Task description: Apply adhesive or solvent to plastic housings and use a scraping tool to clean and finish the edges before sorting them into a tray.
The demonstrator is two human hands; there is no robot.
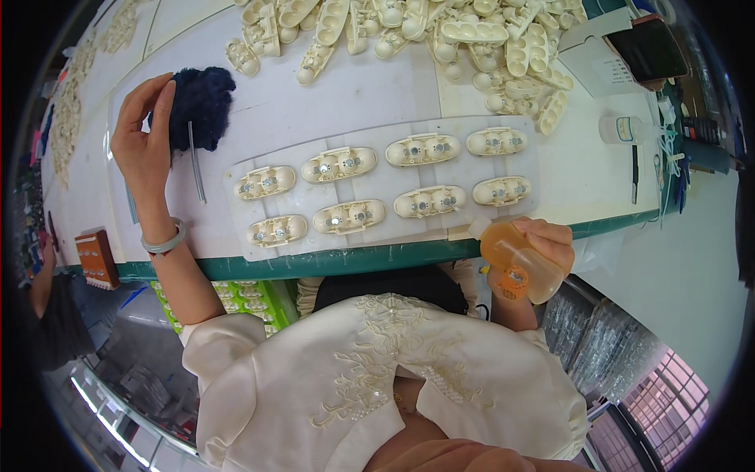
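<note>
My right hand [548, 242] is wrapped round a soft squeeze bottle [502, 250] of amber liquid, tilted with its narrow tip toward a cream oval plastic part [430, 201] in the nearer row. That part sits with several similar ones in two rows on a pale flat board [464, 167]; small round silvery pieces show in them. At the left, my left hand [144, 118] has its thumb and fingers closed at the edge of a fluffy dark blue cloth [206, 106]. Beside the cloth lies a thin grey rod [196, 165].
A heap of loose cream parts [487, 47] covers the far side of the table. A phone [646, 51] leans on a white box at the far right, near a small clear jar [621, 129]. The table's green edge [354, 257] runs before me; a green crate [236, 297] stands below.
</note>
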